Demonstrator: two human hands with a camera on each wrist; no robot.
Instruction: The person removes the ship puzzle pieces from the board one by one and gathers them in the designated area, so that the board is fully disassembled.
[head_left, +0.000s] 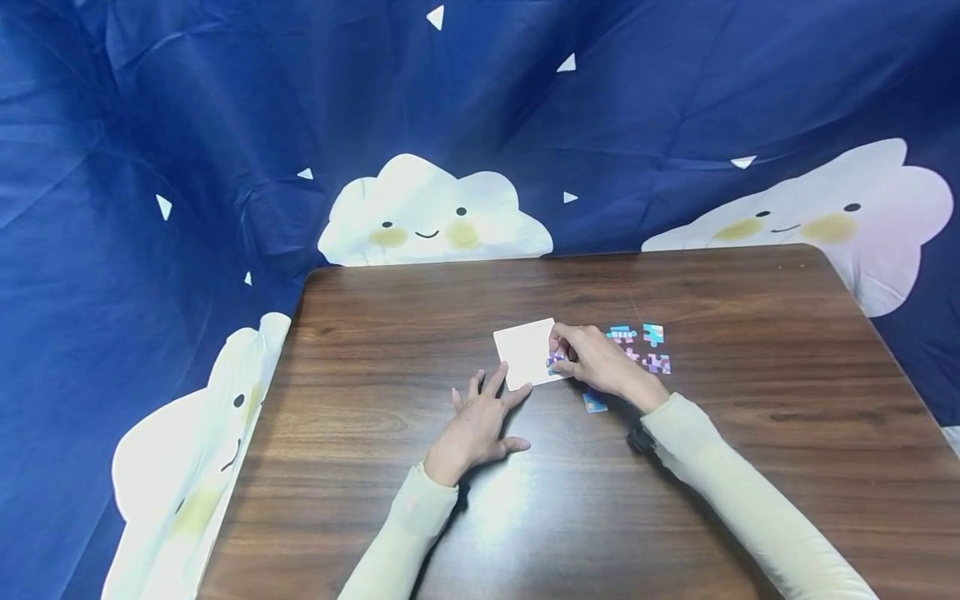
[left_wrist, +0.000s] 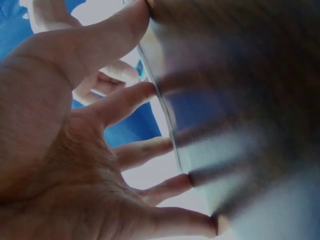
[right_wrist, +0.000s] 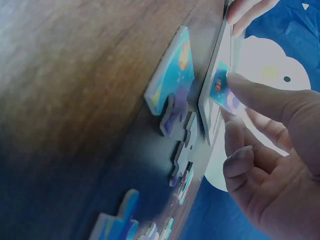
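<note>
A white rectangular board [head_left: 521, 352] lies flat on the table. My right hand [head_left: 606, 365] is over its right side, pinching a blue and purple jigsaw puzzle piece [right_wrist: 220, 86] between thumb and fingers against the board. My left hand [head_left: 474, 427] rests at the board's near left corner, fingers spread and fingertips touching its edge; the thumb sits apart on the table. Below the right hand lies a blue puzzle piece [head_left: 595, 403], and the right wrist view shows a blue one with an orange figure [right_wrist: 179, 65] close to the board.
Right of the board lie several loose puzzle pieces, among them a blue one [head_left: 653, 334] at the back and a pink-purple one [head_left: 657, 363]. The brown wooden table [head_left: 360, 433] reaches back to a dark blue curtain [head_left: 247, 100] with white clouds.
</note>
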